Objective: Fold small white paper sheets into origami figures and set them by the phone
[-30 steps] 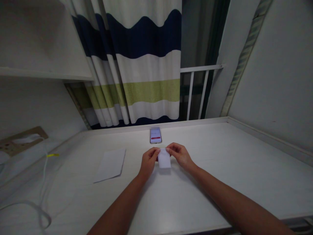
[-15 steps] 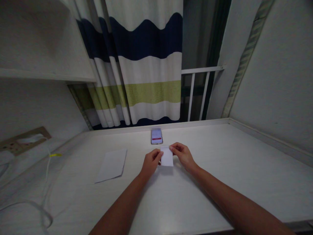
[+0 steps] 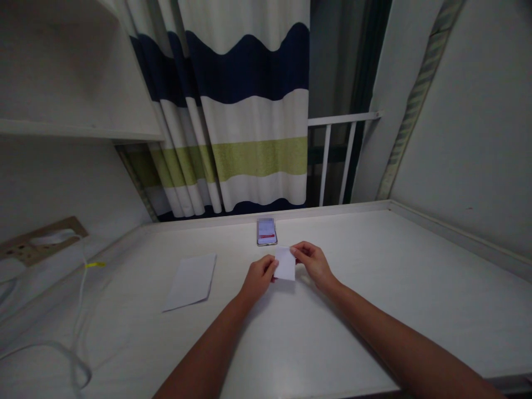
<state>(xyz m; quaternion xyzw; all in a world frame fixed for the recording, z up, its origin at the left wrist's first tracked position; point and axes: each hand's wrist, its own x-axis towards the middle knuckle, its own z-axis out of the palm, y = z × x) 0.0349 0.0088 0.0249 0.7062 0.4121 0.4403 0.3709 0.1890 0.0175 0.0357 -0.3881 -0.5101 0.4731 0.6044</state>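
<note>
A small white piece of paper (image 3: 285, 264), roughly square, is held up just above the white desk. My left hand (image 3: 260, 275) pinches its left edge, thumb in front and the other fingers behind. At the upper right corner my right hand (image 3: 312, 262) grips the same paper between thumb and fingers. Just beyond it, a phone (image 3: 266, 231) with a lit screen and a red bar lies on the desk. Left of my hands rests a larger stack of white paper (image 3: 192, 282). The fingertips behind the small paper are hidden.
The white desk (image 3: 357, 238) meets a raised back edge below a striped curtain (image 3: 261, 155). A white cable (image 3: 81, 299) with a yellow tie (image 3: 95, 264) runs down the left side from a socket panel (image 3: 41, 244). A shelf (image 3: 78, 130) overhangs the upper left.
The small paper and both hands have shifted very slightly to the right. Both hands keep their pinch on it; the phone and paper stack stay in place.
</note>
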